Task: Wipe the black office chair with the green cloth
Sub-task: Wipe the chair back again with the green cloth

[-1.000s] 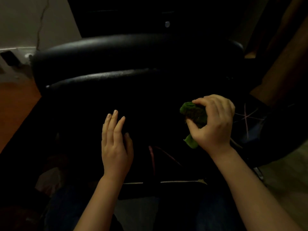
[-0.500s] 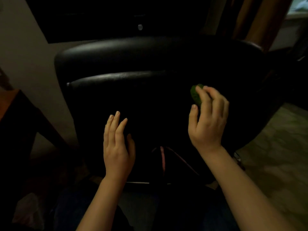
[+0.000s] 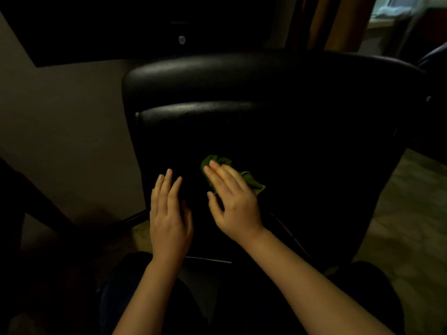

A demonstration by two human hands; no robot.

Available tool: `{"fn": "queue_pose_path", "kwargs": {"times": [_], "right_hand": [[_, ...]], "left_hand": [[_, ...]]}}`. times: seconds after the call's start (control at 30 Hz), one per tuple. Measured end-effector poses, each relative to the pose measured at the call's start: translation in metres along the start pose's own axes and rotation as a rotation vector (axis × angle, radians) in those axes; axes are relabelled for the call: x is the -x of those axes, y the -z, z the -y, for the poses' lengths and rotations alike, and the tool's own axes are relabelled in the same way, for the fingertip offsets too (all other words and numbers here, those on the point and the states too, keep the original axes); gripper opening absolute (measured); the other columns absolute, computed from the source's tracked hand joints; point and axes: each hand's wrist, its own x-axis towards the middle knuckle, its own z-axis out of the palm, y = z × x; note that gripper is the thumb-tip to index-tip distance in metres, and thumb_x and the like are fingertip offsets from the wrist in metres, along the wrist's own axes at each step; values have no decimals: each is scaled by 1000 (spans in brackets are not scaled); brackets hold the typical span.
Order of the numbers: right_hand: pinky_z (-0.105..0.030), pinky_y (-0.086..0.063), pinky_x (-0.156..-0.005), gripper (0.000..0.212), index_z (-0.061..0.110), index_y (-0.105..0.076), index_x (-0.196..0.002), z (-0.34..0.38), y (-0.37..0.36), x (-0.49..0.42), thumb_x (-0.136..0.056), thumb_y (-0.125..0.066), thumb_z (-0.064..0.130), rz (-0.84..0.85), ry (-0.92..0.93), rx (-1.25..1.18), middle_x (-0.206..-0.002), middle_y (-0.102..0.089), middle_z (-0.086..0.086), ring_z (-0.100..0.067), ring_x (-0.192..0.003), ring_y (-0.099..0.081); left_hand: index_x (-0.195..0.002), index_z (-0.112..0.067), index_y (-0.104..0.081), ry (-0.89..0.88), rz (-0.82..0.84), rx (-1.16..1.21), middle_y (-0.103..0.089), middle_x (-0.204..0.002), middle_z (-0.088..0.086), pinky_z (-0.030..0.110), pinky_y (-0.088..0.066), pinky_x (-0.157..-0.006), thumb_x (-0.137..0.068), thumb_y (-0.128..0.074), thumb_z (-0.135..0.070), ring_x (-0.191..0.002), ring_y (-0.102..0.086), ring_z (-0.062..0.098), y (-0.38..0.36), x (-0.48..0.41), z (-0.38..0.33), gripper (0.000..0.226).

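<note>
The black office chair [image 3: 254, 78] fills the middle of the head view, its padded back facing me in dim light. My right hand [image 3: 232, 201] lies flat with straight fingers on the green cloth [image 3: 250, 178], pressing it against the chair's back. The cloth shows bunched above and to the right of the fingers. My left hand [image 3: 169, 213] rests flat on the chair's back just left of the right hand, fingers straight and holding nothing.
A pale wall [image 3: 60, 131] stands to the left of the chair. A dark piece of furniture with a small round knob [image 3: 182, 39] is behind it. Wooden panels [image 3: 336, 22] rise at the back right. Patterned floor [image 3: 411, 226] shows at the right.
My right hand has slid the cloth down and to the left across the chair's back, and its fingers have flattened over it. The view has shifted, so the chair sits further right.
</note>
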Motion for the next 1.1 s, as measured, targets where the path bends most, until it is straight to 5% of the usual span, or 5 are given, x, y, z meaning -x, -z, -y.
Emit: {"fn": "queue_pose_path", "kwargs": {"times": [0.23,0.37,0.57,1.1], "right_hand": [[-38,-47,-100,52,10,-54,-137,11,-19,6,-87,-46,-3,229,161,25,-142,-52,-6,-24,-128,-52],[-35,-54,-90,45,11,-61,-130,3,-18,0,-89,-47,-2,189,218,43,-136,-58,-5,-23,-120,-59],[-32,-50,-92,35,12,-67,-123,-6,-18,-13,-94,-47,6,86,349,180,-133,-60,-6,-21,-114,-62],[-39,-47,-91,37,7,-67,-121,-23,36,-78,-85,-60,3,-246,22,117,-120,-64,-15,-32,-96,-55]], "left_hand": [[-144,-6,-39,4,25,34,-30,-157,9,44,-27,-118,-95,-42,-13,-149,-20,22,-3,0,10,49],[-144,-6,-39,1,34,36,-30,-157,10,43,-26,-119,-95,-42,-12,-149,-19,21,-3,-3,11,50],[-144,-2,-40,-15,20,9,-32,-155,13,51,-27,-117,-94,-37,-11,-148,-19,21,1,-13,11,51],[-144,-3,-42,-151,-47,-41,-33,-154,14,51,-25,-118,-95,-40,-6,-146,-26,27,6,-80,-33,49]]}}
